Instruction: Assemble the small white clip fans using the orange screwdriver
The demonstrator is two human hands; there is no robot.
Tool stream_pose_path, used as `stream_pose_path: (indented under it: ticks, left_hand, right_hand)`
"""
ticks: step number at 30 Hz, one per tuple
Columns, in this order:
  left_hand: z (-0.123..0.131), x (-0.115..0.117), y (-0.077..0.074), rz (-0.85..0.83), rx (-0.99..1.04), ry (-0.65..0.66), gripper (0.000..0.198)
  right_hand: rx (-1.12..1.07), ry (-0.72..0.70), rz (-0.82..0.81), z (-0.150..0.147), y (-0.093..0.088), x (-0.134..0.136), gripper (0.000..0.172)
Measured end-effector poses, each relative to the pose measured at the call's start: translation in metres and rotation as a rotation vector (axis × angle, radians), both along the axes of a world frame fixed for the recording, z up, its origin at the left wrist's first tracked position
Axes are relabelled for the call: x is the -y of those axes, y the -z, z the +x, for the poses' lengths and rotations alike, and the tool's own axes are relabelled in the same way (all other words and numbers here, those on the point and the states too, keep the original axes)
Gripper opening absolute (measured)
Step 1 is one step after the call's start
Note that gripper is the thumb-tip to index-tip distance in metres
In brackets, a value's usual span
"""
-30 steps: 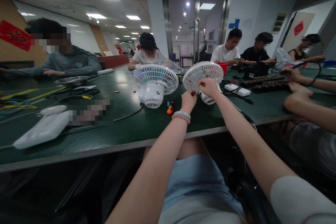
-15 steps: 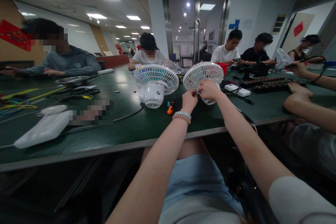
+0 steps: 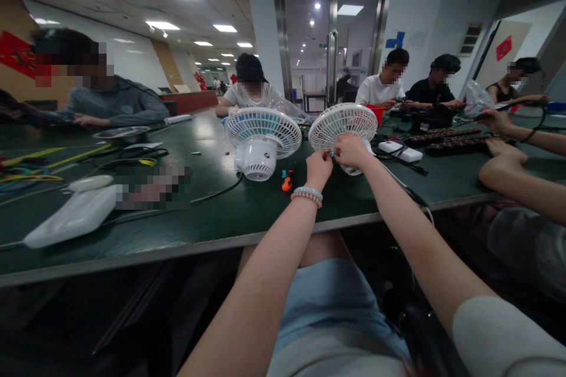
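Note:
Two small white fans stand on the dark green table (image 3: 212,218). The left fan (image 3: 262,140) is untouched. In front of the right fan (image 3: 343,123), my left hand (image 3: 318,169) and my right hand (image 3: 352,150) meet at its lower grille edge, both with fingers pinched together on a tiny part I cannot make out. My right hand rests against the grille. A bead bracelet circles my left wrist. An orange-handled screwdriver (image 3: 286,181) lies on the table just left of my left hand.
Several people sit around the table at work. A person's arms (image 3: 504,159) reach in from the right near black trays (image 3: 446,142) and a white box (image 3: 400,151). White fan parts (image 3: 73,215), cables and coloured wires lie at the left. A red bin stands behind the fans.
My two hands have closed together at the right fan's lower edge and shifted slightly. The neighbour's far hand with the black cable has moved about at the right.

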State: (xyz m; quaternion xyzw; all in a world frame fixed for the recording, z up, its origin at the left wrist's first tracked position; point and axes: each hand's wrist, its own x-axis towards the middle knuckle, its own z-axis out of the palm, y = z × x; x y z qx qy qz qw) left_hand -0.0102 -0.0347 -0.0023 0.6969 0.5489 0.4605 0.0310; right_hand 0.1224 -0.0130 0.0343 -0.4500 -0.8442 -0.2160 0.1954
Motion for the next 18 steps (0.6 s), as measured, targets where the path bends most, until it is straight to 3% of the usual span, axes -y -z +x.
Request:
stream_pose_path:
  ticks: [18]
  left_hand:
    - [0.0003,0.0004,-0.0006,-0.008,0.043,0.066,0.021]
  right_hand:
    - [0.04,0.048,-0.032,-0.0008,-0.0024,0.0046,0.019]
